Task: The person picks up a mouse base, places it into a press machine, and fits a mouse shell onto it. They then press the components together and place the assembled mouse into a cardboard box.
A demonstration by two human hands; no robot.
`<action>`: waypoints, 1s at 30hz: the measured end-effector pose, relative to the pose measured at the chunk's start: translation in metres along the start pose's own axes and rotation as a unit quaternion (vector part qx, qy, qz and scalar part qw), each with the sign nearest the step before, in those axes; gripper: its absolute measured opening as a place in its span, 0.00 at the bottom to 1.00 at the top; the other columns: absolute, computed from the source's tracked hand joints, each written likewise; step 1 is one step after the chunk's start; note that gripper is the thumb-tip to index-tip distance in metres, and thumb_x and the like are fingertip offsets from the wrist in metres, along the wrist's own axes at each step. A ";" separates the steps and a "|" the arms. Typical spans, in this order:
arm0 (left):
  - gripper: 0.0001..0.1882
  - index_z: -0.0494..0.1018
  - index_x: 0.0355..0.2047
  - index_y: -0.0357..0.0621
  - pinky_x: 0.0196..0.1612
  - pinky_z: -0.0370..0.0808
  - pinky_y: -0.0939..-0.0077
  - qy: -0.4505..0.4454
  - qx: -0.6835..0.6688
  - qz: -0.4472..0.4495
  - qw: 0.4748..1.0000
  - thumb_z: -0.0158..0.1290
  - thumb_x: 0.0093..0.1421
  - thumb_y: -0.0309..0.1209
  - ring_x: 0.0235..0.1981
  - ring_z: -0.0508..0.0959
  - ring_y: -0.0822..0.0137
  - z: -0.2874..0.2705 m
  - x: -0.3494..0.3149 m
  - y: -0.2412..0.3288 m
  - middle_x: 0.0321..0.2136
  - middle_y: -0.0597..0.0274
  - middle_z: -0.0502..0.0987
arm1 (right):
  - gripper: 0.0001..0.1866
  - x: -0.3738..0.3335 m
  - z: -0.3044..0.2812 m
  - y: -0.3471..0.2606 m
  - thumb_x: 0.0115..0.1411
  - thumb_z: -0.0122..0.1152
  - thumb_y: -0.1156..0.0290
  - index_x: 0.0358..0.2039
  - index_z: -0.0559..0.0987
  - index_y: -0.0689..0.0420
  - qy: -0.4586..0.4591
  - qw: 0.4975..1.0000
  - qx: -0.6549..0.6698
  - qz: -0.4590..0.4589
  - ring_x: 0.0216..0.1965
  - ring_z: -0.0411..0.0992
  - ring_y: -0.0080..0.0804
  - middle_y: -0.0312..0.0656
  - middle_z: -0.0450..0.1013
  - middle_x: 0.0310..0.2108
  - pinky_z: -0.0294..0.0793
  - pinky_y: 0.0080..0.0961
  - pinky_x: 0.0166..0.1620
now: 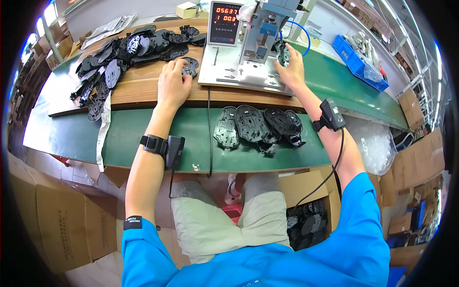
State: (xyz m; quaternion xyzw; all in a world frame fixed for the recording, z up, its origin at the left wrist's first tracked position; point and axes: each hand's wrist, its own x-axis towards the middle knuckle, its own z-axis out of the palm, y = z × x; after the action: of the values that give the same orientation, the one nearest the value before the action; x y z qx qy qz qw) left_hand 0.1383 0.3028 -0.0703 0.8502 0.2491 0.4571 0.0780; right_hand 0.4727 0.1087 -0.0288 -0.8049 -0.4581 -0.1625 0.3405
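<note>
My left hand (174, 82) rests over the wooden board, its fingers closed on the edge of a black plastic mouse shell (191, 67) beside the press base. On the far side of that base, my right hand (292, 71) grips another mouse shell (283, 53), tilted up, with thumb and fingers. Between the hands stands a small bench press (259, 38) on a white metal base plate (215, 71). A large pile of black shells (138, 45) covers the board at the left. Several more shells (248, 125) lie in an overlapping row on the green table near me.
A counter box (224, 24) with red digits stands by the press. A blue bin (356, 60) with plastic bags sits at the back right. A black cable (209, 129) crosses the table's front edge. An open carton (311, 191) of black parts stands below; a large carton (62, 210) is left.
</note>
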 end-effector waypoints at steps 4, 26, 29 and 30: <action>0.15 0.77 0.47 0.41 0.54 0.76 0.54 0.012 -0.011 -0.026 1.000 0.56 0.59 0.23 0.50 0.78 0.47 -0.007 -0.004 -0.002 0.44 0.51 0.80 | 0.41 -0.049 -0.029 -0.027 0.59 0.72 0.65 0.71 0.67 0.59 0.023 0.991 0.122 -0.048 0.69 0.66 0.57 0.60 0.68 0.66 0.63 0.44 0.72; 0.47 0.64 0.73 0.53 0.74 0.57 0.41 -0.336 0.044 0.117 0.934 0.69 0.58 0.53 0.75 0.59 0.33 -0.067 -0.109 0.188 0.74 0.35 0.58 | 0.44 -0.249 -0.128 -0.043 0.51 0.79 0.40 0.65 0.76 0.48 -0.197 0.967 0.002 -0.161 0.75 0.56 0.57 0.46 0.61 0.73 0.53 0.64 0.75; 0.42 0.67 0.69 0.51 0.74 0.58 0.39 -0.339 0.004 0.099 0.936 0.69 0.59 0.51 0.74 0.59 0.33 -0.070 -0.121 0.187 0.73 0.37 0.60 | 0.40 -0.261 -0.133 -0.041 0.50 0.81 0.49 0.62 0.77 0.46 -0.177 0.971 0.010 -0.161 0.73 0.58 0.56 0.45 0.62 0.72 0.55 0.60 0.75; 0.39 0.69 0.67 0.50 0.74 0.58 0.39 -0.335 -0.008 0.106 0.936 0.69 0.60 0.50 0.74 0.60 0.33 -0.070 -0.123 0.188 0.73 0.39 0.60 | 0.38 -0.263 -0.134 -0.039 0.50 0.82 0.52 0.61 0.77 0.45 -0.166 0.973 0.006 -0.158 0.73 0.59 0.55 0.44 0.63 0.71 0.56 0.58 0.75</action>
State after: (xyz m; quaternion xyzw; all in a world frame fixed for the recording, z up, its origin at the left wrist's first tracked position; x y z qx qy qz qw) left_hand 0.0906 0.0729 -0.0536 0.9748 0.1135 0.1537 0.1153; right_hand 0.3071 -0.1361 -0.0684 -0.7358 -0.6307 -0.0755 0.2349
